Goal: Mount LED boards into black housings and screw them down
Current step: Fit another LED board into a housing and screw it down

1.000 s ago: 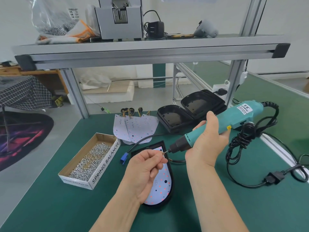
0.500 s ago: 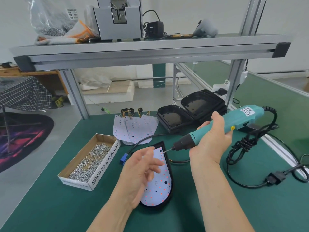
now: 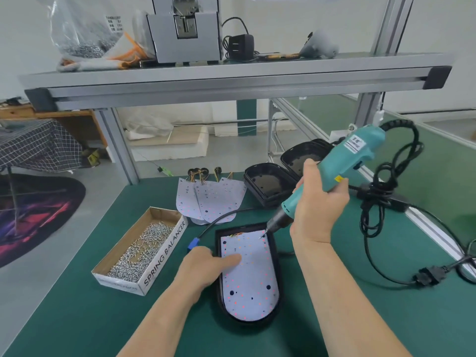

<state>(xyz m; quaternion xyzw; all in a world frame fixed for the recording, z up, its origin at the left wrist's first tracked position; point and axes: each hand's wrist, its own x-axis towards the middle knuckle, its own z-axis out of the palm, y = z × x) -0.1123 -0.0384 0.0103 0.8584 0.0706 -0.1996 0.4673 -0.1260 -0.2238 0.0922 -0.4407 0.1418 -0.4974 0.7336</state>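
Now presses the board (image 3: 249,287) with the left hand (image 3: 203,266), fingers straight; grips the screwdriver (image 3: 347,161) in the right hand (image 3: 319,210), bit lowered onto it. On box (image 3: 164,253): "SPRING BALANCER".

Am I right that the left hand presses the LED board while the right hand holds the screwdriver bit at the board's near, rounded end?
Nearly: in the head view the right hand holds the screwdriver bit at the far right corner of the LED board, not its near end. The left hand does press the board.

Left hand (image 3: 206,266) covers part of the housing (image 3: 274,256); cord (image 3: 378,191) cut off right
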